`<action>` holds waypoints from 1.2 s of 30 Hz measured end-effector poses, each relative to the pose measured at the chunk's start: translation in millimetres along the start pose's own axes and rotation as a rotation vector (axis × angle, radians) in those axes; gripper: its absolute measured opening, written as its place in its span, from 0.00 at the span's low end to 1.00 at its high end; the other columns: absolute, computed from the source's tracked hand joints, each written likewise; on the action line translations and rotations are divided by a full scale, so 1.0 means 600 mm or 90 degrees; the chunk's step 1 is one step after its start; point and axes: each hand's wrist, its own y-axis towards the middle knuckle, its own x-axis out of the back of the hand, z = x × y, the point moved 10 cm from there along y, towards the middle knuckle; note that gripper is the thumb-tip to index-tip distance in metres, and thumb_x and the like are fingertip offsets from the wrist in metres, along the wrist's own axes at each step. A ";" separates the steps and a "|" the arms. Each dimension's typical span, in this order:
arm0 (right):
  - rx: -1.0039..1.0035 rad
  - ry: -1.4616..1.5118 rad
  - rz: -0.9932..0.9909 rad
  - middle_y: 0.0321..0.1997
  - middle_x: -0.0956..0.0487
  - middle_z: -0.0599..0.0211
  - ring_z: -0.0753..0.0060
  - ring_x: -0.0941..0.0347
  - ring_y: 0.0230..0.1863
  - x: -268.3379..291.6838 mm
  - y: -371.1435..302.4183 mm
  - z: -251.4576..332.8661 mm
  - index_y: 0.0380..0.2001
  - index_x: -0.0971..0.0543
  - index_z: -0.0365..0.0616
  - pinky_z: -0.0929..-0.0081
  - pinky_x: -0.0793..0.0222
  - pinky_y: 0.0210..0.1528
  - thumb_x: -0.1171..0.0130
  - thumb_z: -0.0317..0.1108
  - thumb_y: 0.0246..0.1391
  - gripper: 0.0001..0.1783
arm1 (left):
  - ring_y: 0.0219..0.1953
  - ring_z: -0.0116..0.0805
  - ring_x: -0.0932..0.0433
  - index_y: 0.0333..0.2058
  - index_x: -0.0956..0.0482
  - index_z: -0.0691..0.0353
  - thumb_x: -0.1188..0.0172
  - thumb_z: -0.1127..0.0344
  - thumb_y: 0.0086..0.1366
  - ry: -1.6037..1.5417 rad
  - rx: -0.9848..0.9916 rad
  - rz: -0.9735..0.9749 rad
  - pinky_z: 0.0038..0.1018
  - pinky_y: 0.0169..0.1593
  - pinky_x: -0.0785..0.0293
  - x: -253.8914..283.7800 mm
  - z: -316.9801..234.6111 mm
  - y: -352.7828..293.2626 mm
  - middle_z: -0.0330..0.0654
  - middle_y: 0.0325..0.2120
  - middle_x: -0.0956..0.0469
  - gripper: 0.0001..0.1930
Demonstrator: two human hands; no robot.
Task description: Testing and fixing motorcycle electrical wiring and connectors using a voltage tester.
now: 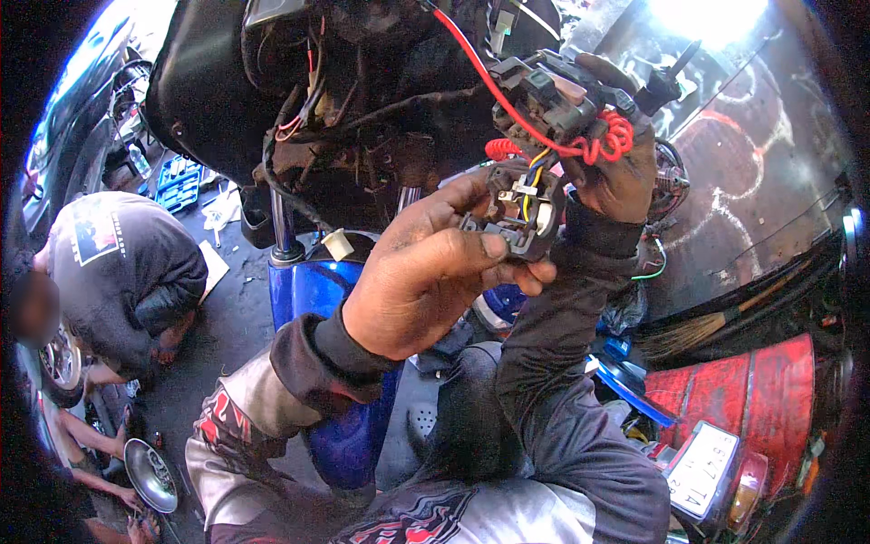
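Note:
My left hand (pixel 421 272) grips one half of an opened handlebar switch housing (pixel 521 238), thumb on its edge and fingertips underneath. Yellow, black and white wires cross its exposed inside. Just above, my right hand (pixel 625 181) is closed around the other dark switch half (pixel 553 100). A red wire (pixel 485 77) drops from the top to this part and ends in a coil (pixel 609 138) against my right fingers. Beyond that hand juts a black handle with a thin shaft (pixel 666 86); its kind is unclear. Both switch parts are close together, joined by wires.
Ahead hangs the scooter's dark front body (pixel 217 100), above a blue fender (pixel 326 290) and loose wiring. At left a person (pixel 127 263) crouches near a wheel, by a metal bowl (pixel 151 476). A red drum (pixel 761 399), a number plate (pixel 702 471) and a broom (pixel 693 335) are at right.

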 end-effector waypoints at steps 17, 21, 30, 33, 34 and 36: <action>-0.052 0.020 0.097 0.48 0.22 0.62 0.69 0.23 0.49 -0.035 0.011 0.002 0.54 0.29 0.37 0.72 0.24 0.48 0.36 0.12 0.37 0.36 | 0.41 0.41 0.21 0.61 0.43 0.66 0.36 0.67 0.59 0.128 -0.099 -0.081 0.35 0.43 0.24 0.001 -0.025 -0.010 0.51 0.49 0.28 0.34; -0.112 -0.135 0.202 0.53 0.23 0.60 0.66 0.25 0.54 -0.030 -0.002 0.007 0.55 0.30 0.35 0.69 0.27 0.55 0.19 0.24 0.23 0.48 | 0.40 0.40 0.22 0.61 0.43 0.65 0.40 0.68 0.62 0.131 -0.070 -0.126 0.35 0.41 0.25 0.016 -0.022 -0.029 0.50 0.45 0.27 0.32; -0.253 -0.140 0.206 0.48 0.21 0.67 0.79 0.25 0.41 -0.026 -0.034 -0.004 0.57 0.28 0.34 0.81 0.28 0.37 0.26 0.29 0.43 0.37 | 0.45 0.44 0.21 0.54 0.37 0.63 0.45 0.67 0.68 -0.060 -0.069 -0.281 0.36 0.46 0.25 0.041 -0.003 -0.069 0.46 0.47 0.29 0.18; -0.252 -0.189 0.192 0.40 0.19 0.72 0.86 0.29 0.33 -0.028 -0.042 0.002 0.56 0.27 0.38 0.85 0.37 0.27 0.31 0.32 0.51 0.29 | 0.48 0.48 0.22 0.51 0.35 0.61 0.48 0.67 0.69 -0.075 -0.086 -0.293 0.39 0.50 0.26 0.045 0.003 -0.069 0.46 0.48 0.29 0.14; -0.208 -0.170 0.159 0.38 0.19 0.72 0.86 0.30 0.31 -0.023 -0.041 0.008 0.56 0.26 0.40 0.86 0.40 0.23 0.33 0.33 0.53 0.27 | 0.49 0.48 0.22 0.53 0.35 0.62 0.48 0.68 0.69 -0.095 -0.100 -0.300 0.40 0.51 0.26 0.044 0.002 -0.069 0.46 0.48 0.29 0.15; -0.193 -0.242 0.170 0.40 0.19 0.68 0.83 0.27 0.33 -0.008 -0.058 -0.002 0.57 0.29 0.39 0.87 0.42 0.20 0.38 0.39 0.59 0.26 | 0.50 0.49 0.23 0.54 0.36 0.61 0.49 0.68 0.69 -0.068 -0.111 -0.306 0.40 0.52 0.26 0.044 -0.003 -0.066 0.46 0.48 0.29 0.16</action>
